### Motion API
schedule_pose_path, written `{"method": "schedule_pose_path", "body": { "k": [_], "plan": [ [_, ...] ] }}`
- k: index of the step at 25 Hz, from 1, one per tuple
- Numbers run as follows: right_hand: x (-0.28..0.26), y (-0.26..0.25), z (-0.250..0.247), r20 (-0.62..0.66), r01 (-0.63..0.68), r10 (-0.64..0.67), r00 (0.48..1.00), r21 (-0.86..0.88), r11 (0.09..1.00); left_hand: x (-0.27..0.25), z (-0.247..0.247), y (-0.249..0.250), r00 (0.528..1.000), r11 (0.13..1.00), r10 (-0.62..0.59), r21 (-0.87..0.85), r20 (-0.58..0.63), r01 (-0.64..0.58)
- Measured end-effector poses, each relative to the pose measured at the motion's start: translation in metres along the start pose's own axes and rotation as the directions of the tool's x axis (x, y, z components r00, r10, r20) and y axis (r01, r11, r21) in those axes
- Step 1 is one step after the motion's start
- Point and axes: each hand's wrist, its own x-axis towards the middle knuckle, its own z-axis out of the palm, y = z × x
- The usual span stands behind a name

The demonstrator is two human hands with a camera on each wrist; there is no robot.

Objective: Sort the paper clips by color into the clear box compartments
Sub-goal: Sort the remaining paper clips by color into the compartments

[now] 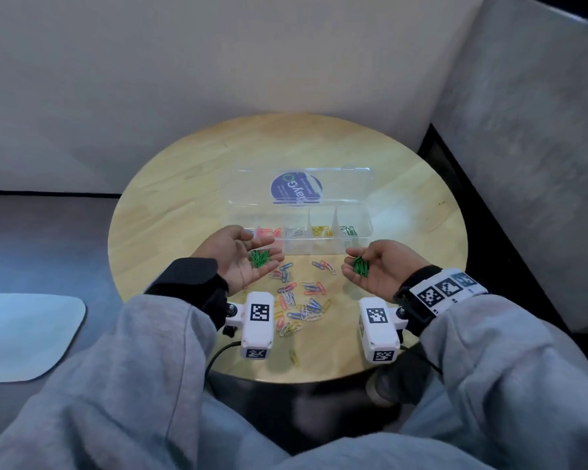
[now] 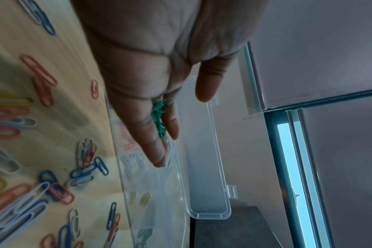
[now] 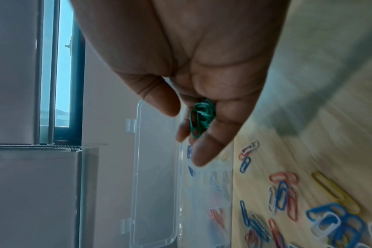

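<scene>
My left hand (image 1: 262, 247) lies palm up over the table's left front, fingers nearly straight, with a small bunch of green paper clips (image 1: 259, 258) lying on it; the left wrist view shows those green clips (image 2: 159, 117) along the fingers of the left hand (image 2: 176, 127). My right hand (image 1: 350, 261) is palm up with fingers curled round another bunch of green clips (image 1: 360, 265), seen in the right wrist view as green clips (image 3: 202, 115) in the right hand (image 3: 185, 134). Just beyond both hands stands the clear box (image 1: 319, 247), lid (image 1: 306, 188) open. Pink, white, yellow and green clips lie in separate compartments.
A loose pile of mixed clips (image 1: 299, 300) lies on the round wooden table (image 1: 184, 205) between my wrists, and one yellow clip (image 1: 294, 357) lies near the front edge. A pale grey pad (image 1: 24, 337) sits low on the left. Walls close in behind and right.
</scene>
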Motion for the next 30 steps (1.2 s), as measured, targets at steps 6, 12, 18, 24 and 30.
{"method": "schedule_pose_path", "body": {
  "k": [6, 12, 18, 24, 30],
  "plan": [
    [0.005, -0.021, 0.001, 0.001, 0.055, -0.055, 0.998, -0.001, 0.998, 0.014, 0.026, 0.005, 0.999, 0.996, 0.023, 0.084, 0.031, -0.025],
    [0.029, -0.056, -0.005, -0.103, 0.124, -0.13, 0.986, -0.056, 0.991, 0.04, 0.078, 0.011, 0.998, 0.977, 0.004, 0.211, 0.067, -0.018],
    [0.056, -0.079, -0.01, -0.065, 0.083, -0.092, 0.994, -0.136, 0.987, 0.078, 0.121, 0.008, 0.999, 0.959, -0.006, 0.285, 0.032, -0.003],
    [0.061, -0.083, -0.008, -0.03, 0.094, -0.099, 0.995, -0.157, 0.983, 0.098, 0.144, 0.005, 1.0, 0.949, 0.023, 0.315, 0.015, -0.026],
    [0.043, -0.071, -0.01, -0.04, 0.168, -0.195, 0.98, -0.359, 0.918, 0.079, 0.115, 0.015, 0.992, 0.886, 0.124, 0.452, -0.015, -0.104]
  ]
}}
